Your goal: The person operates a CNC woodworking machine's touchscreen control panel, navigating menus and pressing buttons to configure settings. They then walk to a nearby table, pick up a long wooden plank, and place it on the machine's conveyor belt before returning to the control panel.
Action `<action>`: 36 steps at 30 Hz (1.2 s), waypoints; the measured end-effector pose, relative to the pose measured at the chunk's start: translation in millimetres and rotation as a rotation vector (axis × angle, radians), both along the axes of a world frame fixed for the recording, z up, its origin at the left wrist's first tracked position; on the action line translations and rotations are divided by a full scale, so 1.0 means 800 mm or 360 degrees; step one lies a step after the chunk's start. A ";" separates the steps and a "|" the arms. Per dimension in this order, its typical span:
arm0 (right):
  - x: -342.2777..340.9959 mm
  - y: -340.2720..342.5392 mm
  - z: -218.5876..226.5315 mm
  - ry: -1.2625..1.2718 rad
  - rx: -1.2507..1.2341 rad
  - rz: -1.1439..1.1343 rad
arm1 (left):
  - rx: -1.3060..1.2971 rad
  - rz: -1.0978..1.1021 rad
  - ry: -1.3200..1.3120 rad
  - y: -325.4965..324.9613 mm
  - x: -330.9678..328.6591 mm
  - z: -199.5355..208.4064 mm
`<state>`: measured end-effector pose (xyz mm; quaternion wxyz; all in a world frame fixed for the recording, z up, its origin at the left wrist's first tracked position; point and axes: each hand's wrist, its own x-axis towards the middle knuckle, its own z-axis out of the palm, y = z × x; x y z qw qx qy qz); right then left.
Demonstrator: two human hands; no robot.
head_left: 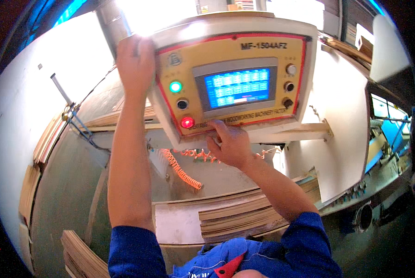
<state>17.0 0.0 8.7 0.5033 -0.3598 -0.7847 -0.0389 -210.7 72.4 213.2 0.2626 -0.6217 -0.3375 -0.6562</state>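
Observation:
A machine control panel (pixel 258 48), yellow with a red border in a pale housing, stands tilted in front of me. My left hand (pixel 135 55) grips the housing's upper left corner, its fingertips lost in the glare at the edge. Below the lit blue touchscreen (pixel 239 88), my right hand (pixel 230 143) holds nothing. Its index finger reaches up to the panel's lower edge and the other fingers are partly bent; contact is hard to tell. Left of the screen are a lit green button (pixel 175 86), a black button (pixel 182 104) and a lit red button (pixel 187 122). Knobs (pixel 289 86) line the right side.
A pale support arm (pixel 300 133) runs right from behind the panel. Orange coiled hoses (pixel 182 169) hang beneath it. Stacked brown boards (pixel 240 215) lie close to my body, with more boards (pixel 80 252) at lower left. Large white panels (pixel 54 60) stand at left.

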 end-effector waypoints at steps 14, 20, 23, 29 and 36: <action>-0.048 -0.003 0.044 -0.0278 0.0142 0.0094 | 0.0018 0.0011 -0.0014 -0.006 0.005 -0.001; -0.056 -0.012 0.053 -0.0300 0.0124 -0.0015 | 0.0119 0.0071 0.0060 -0.001 -0.002 -0.001; -0.056 -0.011 0.055 -0.0276 0.0149 -0.0021 | 0.0085 0.0084 0.0080 0.000 -0.002 -0.002; -0.054 -0.010 0.044 -0.0390 0.0035 -0.0088 | -0.0033 0.0042 0.0010 -0.006 0.002 -0.001; -0.054 -0.008 0.046 -0.0230 0.0184 -0.0048 | -0.0003 -0.0004 -0.0007 -0.006 0.004 -0.002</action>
